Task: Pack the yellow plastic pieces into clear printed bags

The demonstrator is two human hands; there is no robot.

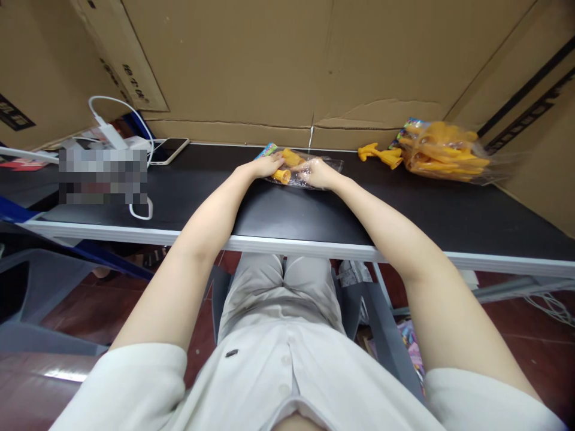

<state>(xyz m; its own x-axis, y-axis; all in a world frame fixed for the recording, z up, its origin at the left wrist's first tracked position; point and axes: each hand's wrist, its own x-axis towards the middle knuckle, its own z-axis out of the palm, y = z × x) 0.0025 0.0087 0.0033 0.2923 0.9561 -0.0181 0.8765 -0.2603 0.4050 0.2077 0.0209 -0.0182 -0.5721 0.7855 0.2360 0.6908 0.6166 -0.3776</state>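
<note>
A clear plastic bag [330, 164] with a colourful header [268, 149] lies on the black table in front of me. Inside or against it are a yellow plastic piece [293, 157] and a second yellow piece with a hollow, flared end [282, 176]. My left hand [268, 167] holds the bag at its header end, fingers beside the yellow pieces. On the bag's other side, my right hand [318, 173] has its fingers bent and closed on the film. Its fingertips are partly hidden by glare and plastic.
At the right, a loose yellow piece [380, 155] lies beside a larger bag of several yellow pieces [442, 152]. A phone [169, 151] and a white cable [142, 209] are at the left. Cardboard walls [269, 66] close off the back and sides. The table's metal edge [296, 246] runs in front.
</note>
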